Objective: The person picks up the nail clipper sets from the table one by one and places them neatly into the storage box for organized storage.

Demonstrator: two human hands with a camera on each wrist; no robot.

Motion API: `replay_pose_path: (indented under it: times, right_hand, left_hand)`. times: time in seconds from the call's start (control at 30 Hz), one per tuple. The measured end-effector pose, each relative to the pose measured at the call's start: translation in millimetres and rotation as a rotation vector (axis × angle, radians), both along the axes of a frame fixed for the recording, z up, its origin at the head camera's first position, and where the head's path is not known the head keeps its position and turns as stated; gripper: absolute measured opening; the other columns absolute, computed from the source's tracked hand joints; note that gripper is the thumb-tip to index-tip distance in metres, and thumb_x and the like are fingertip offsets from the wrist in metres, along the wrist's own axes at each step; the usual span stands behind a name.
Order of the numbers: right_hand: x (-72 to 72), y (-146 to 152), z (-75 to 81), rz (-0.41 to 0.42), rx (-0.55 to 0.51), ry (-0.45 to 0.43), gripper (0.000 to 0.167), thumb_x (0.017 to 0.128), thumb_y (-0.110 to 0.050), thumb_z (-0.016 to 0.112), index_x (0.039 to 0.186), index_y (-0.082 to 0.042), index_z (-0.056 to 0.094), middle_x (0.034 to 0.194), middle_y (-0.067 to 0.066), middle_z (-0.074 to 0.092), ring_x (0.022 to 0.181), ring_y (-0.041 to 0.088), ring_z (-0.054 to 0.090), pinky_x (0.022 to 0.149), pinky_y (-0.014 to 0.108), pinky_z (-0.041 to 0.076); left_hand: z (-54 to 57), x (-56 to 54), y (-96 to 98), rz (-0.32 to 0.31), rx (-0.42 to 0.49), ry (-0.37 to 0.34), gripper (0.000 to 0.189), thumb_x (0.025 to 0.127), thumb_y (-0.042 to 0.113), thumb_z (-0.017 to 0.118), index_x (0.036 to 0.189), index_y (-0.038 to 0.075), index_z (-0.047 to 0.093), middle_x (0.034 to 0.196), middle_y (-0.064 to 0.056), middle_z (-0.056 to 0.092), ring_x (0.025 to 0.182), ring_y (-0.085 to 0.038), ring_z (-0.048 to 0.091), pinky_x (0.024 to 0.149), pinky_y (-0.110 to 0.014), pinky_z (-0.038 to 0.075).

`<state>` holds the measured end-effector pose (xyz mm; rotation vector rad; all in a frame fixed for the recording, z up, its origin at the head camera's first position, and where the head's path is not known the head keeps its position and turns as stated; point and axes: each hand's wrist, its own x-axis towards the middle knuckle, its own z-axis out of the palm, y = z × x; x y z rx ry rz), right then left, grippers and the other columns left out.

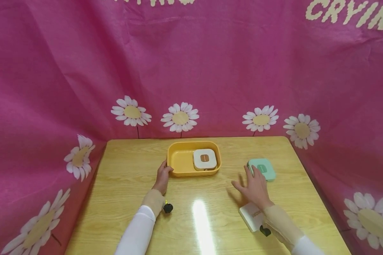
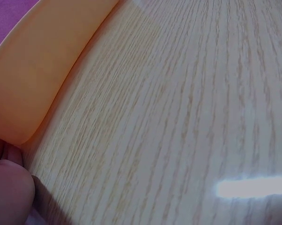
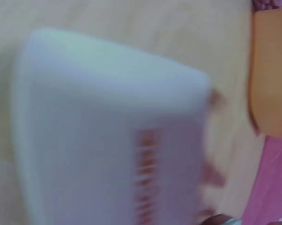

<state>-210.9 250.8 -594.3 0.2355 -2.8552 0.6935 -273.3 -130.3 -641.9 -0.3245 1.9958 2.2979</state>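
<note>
A yellow tray sits at the back of the table, with a white rounded square case with a brown centre inside its right half. My left hand holds the tray's near left corner, thumb at the front side. In the left wrist view, that hand is partly cut off beside the tray's orange-looking wall. My right hand reaches over a mint green case, fingers spread and fingertips overlapping its left edge. Beneath the right wrist lies a white case with brown lettering, blurred and large in the right wrist view.
The wooden table has a bright light reflection across its front middle. A pink curtain with printed daisies hangs around the back and sides. Small black devices are worn at both wrists.
</note>
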Motion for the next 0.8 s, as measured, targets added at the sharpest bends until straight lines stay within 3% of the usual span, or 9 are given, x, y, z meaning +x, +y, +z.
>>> replay_pose_path:
  times: [0.27, 0.5, 0.7, 0.8]
  right_hand:
    - [28.8, 16.3, -13.5, -0.027, 0.063, -0.134, 0.102, 0.085, -0.062, 0.074, 0.154, 0.006, 0.042, 0.154, 0.043, 0.031, 0.135, 0.061, 0.035, 0.101, 0.077, 0.034]
    - [46.1, 22.0, -26.4, -0.041, 0.095, -0.305, 0.110, 0.085, -0.074, 0.067, 0.161, -0.002, 0.034, 0.163, 0.046, 0.006, 0.143, 0.073, 0.013, 0.106, 0.088, 0.018]
    - [59.9, 21.2, -31.0, -0.054, 0.102, -0.305, 0.112, 0.080, -0.077, 0.070, 0.157, -0.002, 0.042, 0.160, 0.048, 0.014, 0.142, 0.070, 0.021, 0.104, 0.089, 0.020]
    - [67.3, 21.9, -30.8, -0.058, 0.132, -0.288, 0.115, 0.075, -0.079, 0.073, 0.155, -0.002, 0.044, 0.156, 0.048, 0.021, 0.138, 0.069, 0.029, 0.102, 0.086, 0.027]
  left_hand:
    - [2.5, 1.5, 1.3, -0.003, 0.016, 0.024, 0.074, 0.089, 0.002, 0.046, 0.162, -0.001, 0.033, 0.170, -0.018, 0.029, 0.157, -0.030, 0.024, 0.127, -0.046, 0.022]
    - [5.4, 2.0, 0.3, 0.009, 0.022, 0.048, 0.072, 0.089, 0.000, 0.044, 0.160, -0.005, 0.034, 0.167, -0.022, 0.034, 0.153, -0.034, 0.031, 0.123, -0.048, 0.027]
    - [6.1, 2.7, 2.0, 0.011, 0.013, 0.046, 0.073, 0.089, 0.000, 0.045, 0.161, -0.004, 0.034, 0.168, -0.020, 0.033, 0.155, -0.031, 0.029, 0.124, -0.046, 0.027]
    - [4.0, 2.0, 2.4, 0.015, 0.011, 0.032, 0.074, 0.088, 0.001, 0.046, 0.161, -0.003, 0.034, 0.168, -0.020, 0.032, 0.157, -0.031, 0.026, 0.126, -0.047, 0.024]
